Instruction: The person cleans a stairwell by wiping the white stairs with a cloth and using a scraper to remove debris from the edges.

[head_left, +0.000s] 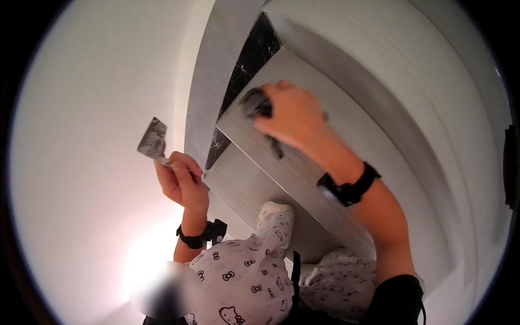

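My left hand [183,179] is closed round the handle of a putty knife [153,136], held up beside the white wall. Its flat metal blade is spotted with grey residue and touches nothing. Farther forward and to the right, my right hand [295,114] grips a dark grey wad [254,104] over a grey tiled stair step [303,81]. Motion blurs the wad, so whether it is a cloth or a sponge is unclear. Just below that hand, a dark streak or strip [277,147] shows against the step; I cannot tell if it belongs to the wad.
A white wall [97,81] rises on the left, with grey skirting [214,59] and black marbled panels [253,51] along the steps. A pale curved wall [401,49] bounds the right. My foot [275,211] stands on a lower step [235,179], below the step's edge.
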`<action>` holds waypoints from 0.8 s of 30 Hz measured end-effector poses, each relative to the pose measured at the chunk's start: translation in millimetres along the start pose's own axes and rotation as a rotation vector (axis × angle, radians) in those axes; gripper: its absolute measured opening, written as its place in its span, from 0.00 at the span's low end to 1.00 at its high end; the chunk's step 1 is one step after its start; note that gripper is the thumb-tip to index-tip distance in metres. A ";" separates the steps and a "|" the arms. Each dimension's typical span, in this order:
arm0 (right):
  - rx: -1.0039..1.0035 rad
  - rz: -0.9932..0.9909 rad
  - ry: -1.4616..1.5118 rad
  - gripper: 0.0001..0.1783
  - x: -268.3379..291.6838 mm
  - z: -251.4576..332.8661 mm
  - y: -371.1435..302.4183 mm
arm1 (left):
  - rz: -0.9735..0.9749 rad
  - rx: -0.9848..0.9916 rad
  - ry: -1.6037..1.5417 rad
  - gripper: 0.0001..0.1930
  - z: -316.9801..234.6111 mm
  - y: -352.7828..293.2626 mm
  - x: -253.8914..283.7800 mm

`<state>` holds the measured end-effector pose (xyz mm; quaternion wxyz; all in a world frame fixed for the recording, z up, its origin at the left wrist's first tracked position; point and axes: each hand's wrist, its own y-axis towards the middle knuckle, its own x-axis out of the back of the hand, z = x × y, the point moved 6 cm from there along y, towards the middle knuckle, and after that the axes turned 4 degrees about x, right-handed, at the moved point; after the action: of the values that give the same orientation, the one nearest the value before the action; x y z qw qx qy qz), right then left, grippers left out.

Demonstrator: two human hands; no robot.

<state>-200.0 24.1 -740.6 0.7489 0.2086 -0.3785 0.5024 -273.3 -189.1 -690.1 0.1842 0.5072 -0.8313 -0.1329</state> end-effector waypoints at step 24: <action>0.544 -0.070 -0.321 0.15 -118.8 53.4 19.5 | 0.107 0.280 0.395 0.18 42.1 -29.1 15.3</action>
<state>-261.6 -75.5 -800.7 0.6132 0.4908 -0.3364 0.5196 -275.1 -214.4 -737.1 0.2780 0.4991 -0.8152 0.0954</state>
